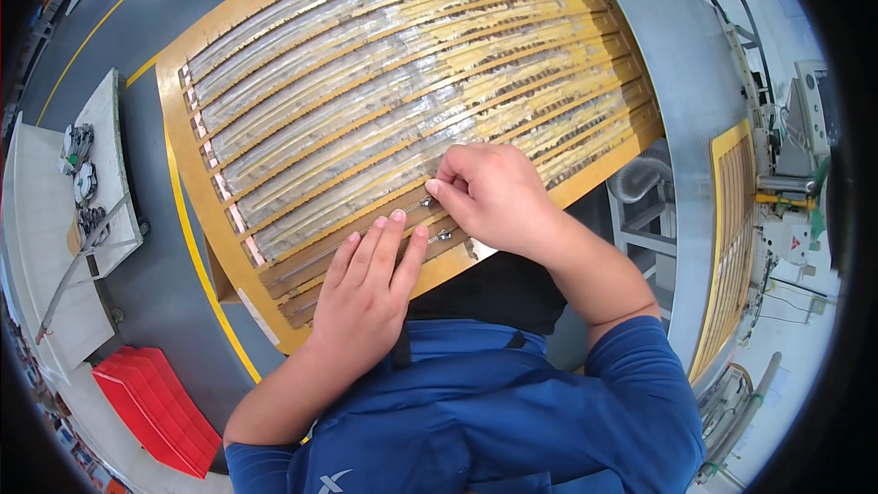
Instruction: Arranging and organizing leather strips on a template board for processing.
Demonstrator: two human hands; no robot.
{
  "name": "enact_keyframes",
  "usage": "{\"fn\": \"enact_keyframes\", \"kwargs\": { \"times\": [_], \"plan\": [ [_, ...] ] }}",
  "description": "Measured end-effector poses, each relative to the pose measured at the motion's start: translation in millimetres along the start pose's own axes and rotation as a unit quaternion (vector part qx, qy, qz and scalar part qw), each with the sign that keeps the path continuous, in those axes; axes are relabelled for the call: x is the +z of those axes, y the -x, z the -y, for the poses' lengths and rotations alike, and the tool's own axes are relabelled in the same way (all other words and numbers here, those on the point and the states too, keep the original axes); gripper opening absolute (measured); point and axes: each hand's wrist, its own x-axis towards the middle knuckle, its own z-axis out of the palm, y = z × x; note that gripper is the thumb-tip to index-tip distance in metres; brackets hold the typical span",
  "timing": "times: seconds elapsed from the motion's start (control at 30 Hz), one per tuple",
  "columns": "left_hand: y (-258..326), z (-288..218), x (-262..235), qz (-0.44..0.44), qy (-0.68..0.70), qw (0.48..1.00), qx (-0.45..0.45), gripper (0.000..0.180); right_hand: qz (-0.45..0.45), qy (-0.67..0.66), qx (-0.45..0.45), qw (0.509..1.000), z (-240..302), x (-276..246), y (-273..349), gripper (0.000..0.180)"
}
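Big yellow slotted board [274, 14] fills the bench in front of me, w/ long clear strips [384, 91] lying in its curved grooves. My left hand [361, 297] lies flat on the board's near edge, fingers straight & close together, holding nothing. My right hand [489, 197] is curled, thumb & fingertips pinching a small metal spring [419, 207] at a lower groove, just beside left fingertips.

Factory floor: yellow floor lines [197, 247], slotted jig board [302, 55], machinery [786, 174] (right side).
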Motion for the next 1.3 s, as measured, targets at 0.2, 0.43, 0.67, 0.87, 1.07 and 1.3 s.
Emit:
{"fn": "enact_keyframes", "kwargs": {
  "times": [0.2, 0.43, 0.67, 0.87, 1.07, 1.3],
  "plan": [
    [-0.1, 1.5, 0.5, -0.004, 0.013, 1.000, -0.003, 0.073, 0.002, 0.022, 0.003, 1.000, 0.1, 2.9, -3.4, 0.019],
    [-10.0, 6.3, -15.4, 0.012, 0.068, 0.998, -0.008, 0.089, -0.005, 0.025, 0.022, 0.999, 1.1, 0.9, -2.6, 0.021],
    [-15.5, 16.9, -25.0, 0.027, 0.035, 0.999, 0.021, 0.098, -0.028, 0.017, 0.010, 0.999, -1.7, 1.5, -0.4, 0.022],
    [-29.2, 27.8, -32.9, 0.053, 0.046, 0.995, 0.066, 0.100, -0.133, -0.157, 0.030, 0.978, -23.0, -17.0, 15.2, 0.025],
    [-41.9, 24.1, -37.1, 0.073, 0.045, 0.993, 0.079, 0.102, -0.139, -0.246, 0.067, 0.957, -37.5, -23.7, 35.0, 0.026],
    [-53.4, 22.1, -42.4, 0.097, 0.027, 0.988, 0.116, 0.105, -0.101, -0.179, -0.032, 0.978, -33.1, -17.5, 41.8, 0.022]
  ]
}}
